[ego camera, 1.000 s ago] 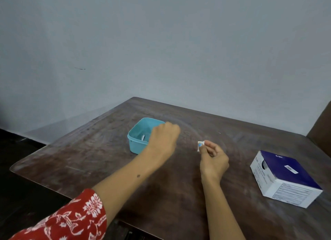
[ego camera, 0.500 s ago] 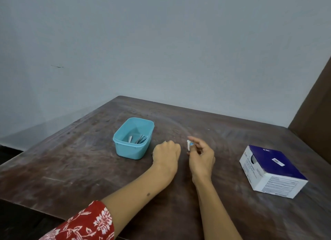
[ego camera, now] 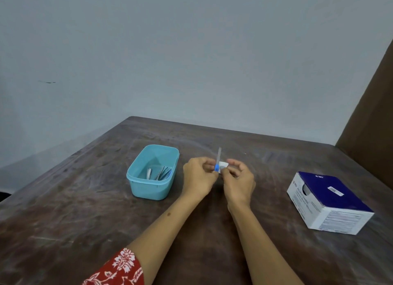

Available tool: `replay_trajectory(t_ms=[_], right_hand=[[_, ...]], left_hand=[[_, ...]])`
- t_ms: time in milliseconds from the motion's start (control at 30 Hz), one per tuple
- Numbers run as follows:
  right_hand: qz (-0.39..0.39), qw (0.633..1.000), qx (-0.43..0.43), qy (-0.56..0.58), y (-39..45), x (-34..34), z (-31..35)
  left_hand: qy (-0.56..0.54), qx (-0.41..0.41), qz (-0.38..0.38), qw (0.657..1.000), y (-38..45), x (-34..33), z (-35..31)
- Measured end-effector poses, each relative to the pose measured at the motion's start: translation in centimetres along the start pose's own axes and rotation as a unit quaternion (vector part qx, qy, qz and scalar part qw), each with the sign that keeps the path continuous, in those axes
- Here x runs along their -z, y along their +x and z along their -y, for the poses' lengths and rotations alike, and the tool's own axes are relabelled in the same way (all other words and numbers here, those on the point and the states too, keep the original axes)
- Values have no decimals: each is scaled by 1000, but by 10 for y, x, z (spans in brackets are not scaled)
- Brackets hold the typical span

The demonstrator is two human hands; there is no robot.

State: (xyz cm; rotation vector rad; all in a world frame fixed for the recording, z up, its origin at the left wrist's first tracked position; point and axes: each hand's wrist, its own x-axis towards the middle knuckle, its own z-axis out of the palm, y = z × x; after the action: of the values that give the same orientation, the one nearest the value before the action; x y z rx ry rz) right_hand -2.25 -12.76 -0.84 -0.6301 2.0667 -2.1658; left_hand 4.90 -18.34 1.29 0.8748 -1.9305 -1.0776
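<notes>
On the dark wooden table (ego camera: 85,210), noted a blue-and-white box (ego camera: 331,199) near the right edge and a teal tub (ego camera: 148,189) left of centre, with thin metal pieces (ego camera: 159,173) inside. Between them, over the table's middle, saw the left hand (ego camera: 198,176) and right hand (ego camera: 239,182) raised close together. Found the left fingers pinched on a slim metal strip (ego camera: 219,154) standing upright, the right thumb and forefinger clamped on a small white pad (ego camera: 224,164) against the strip's base. Judged the wipe best done by folding the pad round the strip and drawing it tipward, with a firm grip.
</notes>
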Motion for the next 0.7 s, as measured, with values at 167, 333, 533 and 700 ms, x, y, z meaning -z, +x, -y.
replay_trajectory(t_ms=[167,333,533,700], right_hand=[[-6,1000,9,22,0,2,-1],[-14,996,56,-65,-3,-1,3],[-39,992,79,-89,-8,-1,7],[-19,995,82,-59,-13,-1,10]], left_hand=[[-124,25,14,992,5,-8,19],[-150,9,9,989,5,-13,24],[-169,23,8,985,6,-15,26],[-215,40,7,976,6,-11,25]])
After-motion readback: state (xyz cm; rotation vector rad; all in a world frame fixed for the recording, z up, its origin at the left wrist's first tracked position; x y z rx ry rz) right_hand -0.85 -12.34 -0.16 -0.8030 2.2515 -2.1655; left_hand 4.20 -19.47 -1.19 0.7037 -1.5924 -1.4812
